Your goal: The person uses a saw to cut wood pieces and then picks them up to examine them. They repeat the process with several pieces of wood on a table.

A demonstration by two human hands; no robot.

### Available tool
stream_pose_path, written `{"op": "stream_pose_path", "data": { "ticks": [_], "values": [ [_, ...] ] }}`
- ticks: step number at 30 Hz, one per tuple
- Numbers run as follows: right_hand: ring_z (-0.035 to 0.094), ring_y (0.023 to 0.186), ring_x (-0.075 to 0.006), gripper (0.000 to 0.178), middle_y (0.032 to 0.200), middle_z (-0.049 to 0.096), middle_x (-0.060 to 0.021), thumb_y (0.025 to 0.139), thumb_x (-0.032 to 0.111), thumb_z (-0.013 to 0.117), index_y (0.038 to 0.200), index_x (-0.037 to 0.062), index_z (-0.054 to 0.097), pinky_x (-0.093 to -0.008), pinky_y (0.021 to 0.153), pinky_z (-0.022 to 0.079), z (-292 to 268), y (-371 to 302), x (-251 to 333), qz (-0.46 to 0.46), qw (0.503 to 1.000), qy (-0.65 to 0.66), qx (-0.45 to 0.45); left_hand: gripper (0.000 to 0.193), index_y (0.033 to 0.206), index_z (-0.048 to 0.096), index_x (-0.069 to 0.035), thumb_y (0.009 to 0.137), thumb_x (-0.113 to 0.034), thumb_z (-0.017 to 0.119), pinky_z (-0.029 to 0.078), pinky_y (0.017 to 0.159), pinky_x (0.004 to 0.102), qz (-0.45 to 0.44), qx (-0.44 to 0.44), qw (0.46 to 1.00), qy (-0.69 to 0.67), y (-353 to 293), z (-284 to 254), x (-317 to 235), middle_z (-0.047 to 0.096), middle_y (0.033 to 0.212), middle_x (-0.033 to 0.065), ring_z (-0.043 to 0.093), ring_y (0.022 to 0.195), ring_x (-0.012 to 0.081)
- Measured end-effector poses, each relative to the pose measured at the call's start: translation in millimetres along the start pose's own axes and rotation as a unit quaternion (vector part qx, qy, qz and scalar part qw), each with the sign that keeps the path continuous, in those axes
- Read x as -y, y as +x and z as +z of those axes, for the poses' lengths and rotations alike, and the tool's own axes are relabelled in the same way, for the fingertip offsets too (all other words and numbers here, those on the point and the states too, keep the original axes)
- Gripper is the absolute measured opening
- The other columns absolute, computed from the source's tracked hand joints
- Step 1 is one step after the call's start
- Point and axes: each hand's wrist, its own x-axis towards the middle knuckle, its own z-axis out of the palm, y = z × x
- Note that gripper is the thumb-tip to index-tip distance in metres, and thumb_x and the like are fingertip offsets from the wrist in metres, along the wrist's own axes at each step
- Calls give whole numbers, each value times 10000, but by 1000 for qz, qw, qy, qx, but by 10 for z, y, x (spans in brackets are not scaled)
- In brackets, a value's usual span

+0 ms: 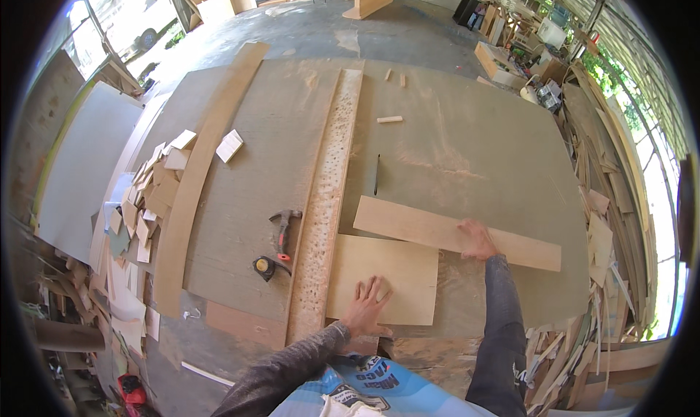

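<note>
My left hand (367, 307) lies with its fingers spread on a pale, squarish plywood panel (408, 293), near the panel's front edge. To the right, my right hand (478, 242) grips a long, narrow plywood strip (408, 221) about its middle, with fingers on the upper face. The strip slants down to the right, and its left part overlaps the panel's far edge. Directly left of the panel runs a long, pitted wooden board (330, 162). Beyond the strip lies a thin, dark pencil-like stick (377, 174).
Left of the pitted board are a claw hammer (284, 233) and a tape measure (264, 267). Another long strip (208, 154) lies further left, beside a heap of wood offcuts (149, 191). Small wood pieces (390, 119) rest towards the worktable's far side. Scrap strips (612, 329) crowd the right side.
</note>
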Motion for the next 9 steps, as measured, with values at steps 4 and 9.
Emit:
{"op": "stream_pose_path", "data": {
  "ticks": [4, 9],
  "values": [
    [451, 1344, -390, 925, 1394, 547, -159, 424, 179, 898, 1298, 118, 603, -481, 1159, 340, 155, 289, -142, -14, 1000, 4, 20, 1018, 1602, 281, -198, 794, -666, 686, 195, 1106, 763, -2, -13, 997, 72, -56, 244, 108, 157, 1631, 283, 165, 1524, 445],
    [446, 1352, -400, 924, 1414, 532, -160, 434, 189, 906, 1303, 117, 602, -500, 1162, 331, 230, 547, 42, -44, 997, 8, 63, 984, 1603, 281, -227, 810, -671, 658, 184, 1088, 788, -19, -13, 998, 65, -72, 321, 134, 163, 1633, 274, 169, 1527, 431]
  ]
}}
